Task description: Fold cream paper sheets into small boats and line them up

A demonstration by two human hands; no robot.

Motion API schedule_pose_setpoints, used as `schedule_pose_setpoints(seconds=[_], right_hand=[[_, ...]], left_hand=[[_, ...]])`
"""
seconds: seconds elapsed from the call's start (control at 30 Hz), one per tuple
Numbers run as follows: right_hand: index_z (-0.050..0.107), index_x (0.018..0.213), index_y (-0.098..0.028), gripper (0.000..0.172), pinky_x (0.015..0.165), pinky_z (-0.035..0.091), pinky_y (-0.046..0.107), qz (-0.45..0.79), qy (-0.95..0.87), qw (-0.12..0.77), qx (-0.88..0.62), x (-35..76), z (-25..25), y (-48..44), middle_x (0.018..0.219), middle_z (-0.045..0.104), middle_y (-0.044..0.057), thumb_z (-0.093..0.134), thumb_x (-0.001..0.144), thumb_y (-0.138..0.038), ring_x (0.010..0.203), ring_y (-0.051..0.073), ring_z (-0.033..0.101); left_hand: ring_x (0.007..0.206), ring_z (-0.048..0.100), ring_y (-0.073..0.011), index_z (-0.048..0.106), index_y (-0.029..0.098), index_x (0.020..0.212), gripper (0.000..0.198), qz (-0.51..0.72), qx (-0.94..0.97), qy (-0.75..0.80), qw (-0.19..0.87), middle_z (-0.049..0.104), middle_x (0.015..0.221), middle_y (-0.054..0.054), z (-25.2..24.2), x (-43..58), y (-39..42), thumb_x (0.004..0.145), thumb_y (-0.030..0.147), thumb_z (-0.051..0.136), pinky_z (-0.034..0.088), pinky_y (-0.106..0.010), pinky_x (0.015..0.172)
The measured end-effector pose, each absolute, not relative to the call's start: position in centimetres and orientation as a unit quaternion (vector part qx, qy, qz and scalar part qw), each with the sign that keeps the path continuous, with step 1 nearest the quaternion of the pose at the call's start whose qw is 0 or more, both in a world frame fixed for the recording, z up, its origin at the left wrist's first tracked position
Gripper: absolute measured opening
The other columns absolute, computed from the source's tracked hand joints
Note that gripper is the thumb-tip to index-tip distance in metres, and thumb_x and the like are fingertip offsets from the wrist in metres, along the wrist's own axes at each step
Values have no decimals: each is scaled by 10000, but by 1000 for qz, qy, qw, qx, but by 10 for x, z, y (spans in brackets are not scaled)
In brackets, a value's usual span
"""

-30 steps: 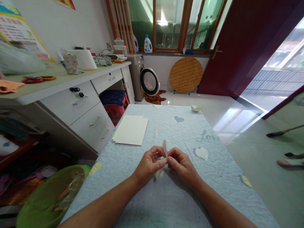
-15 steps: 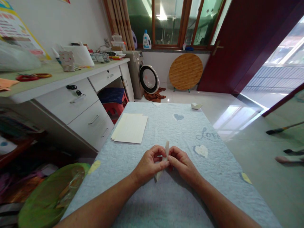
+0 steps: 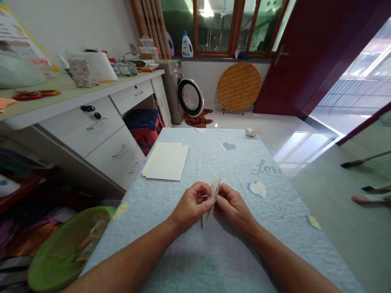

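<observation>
The left hand [image 3: 192,206] and the right hand [image 3: 234,208] are pinching a folded strip of cream paper [image 3: 212,196] with their fingertips. The strip is standing up between them, leaning, with its top tipping right and its pointy end going down-left, above the blue tablecloth [image 3: 220,260].

Home laundry corner — washing machine [image 3: 170,89], detergent bottle [image 3: 187,45], drawer desk [image 3: 82,126].

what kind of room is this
Probably a room in a home that doubles as a laundry area: there's a front-loading washing machine, a bottle of laundry detergent on the windowsill, and a white desk with drawers.
</observation>
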State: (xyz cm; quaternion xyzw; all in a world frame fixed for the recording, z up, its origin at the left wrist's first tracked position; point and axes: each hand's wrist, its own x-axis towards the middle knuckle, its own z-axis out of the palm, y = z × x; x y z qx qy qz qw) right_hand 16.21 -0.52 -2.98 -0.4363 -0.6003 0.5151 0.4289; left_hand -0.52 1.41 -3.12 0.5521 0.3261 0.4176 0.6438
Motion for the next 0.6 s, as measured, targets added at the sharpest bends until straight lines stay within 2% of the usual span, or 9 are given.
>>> schedule_pose_setpoints(seconds=[0.13,0.3,0.47,0.6], right_hand=[[573,847,-199,119,543,355,232,471,-608,436,-468,160,-34,-4,658,527,-39,482,802,-137,581,111,470],[580,869,-190,160,546,351,229,446,-610,446,-479,157,-36,-3,674,509,-43,474,761,-137,598,115,463],[597,882,-187,141,604,405,234,440,-615,457,-469,157,-33,-4,720,543,-34,488,795,-165,652,126,509],[608,906,-186,141,640,436,242,430,-614,465,-471,157,-36,-4,765,603,-15,502,813,-173,688,137,558]], left_hand=[[992,581,-195,540,198,819,139,425,635,358,537,560,1016,-41,-30,-3,11,780,170,671,492,-310,877],[1029,573,-214,527,209,821,181,427,734,365,381,576,1054,-55,-23,-3,7,742,86,633,465,-351,928],[1142,544,-242,531,215,910,236,412,776,347,329,563,1139,-71,-23,-3,7,737,93,637,433,-401,1003],[1195,518,-255,480,218,1052,402,414,784,356,297,527,1207,-89,-28,-2,5,708,115,662,440,-428,1022]])
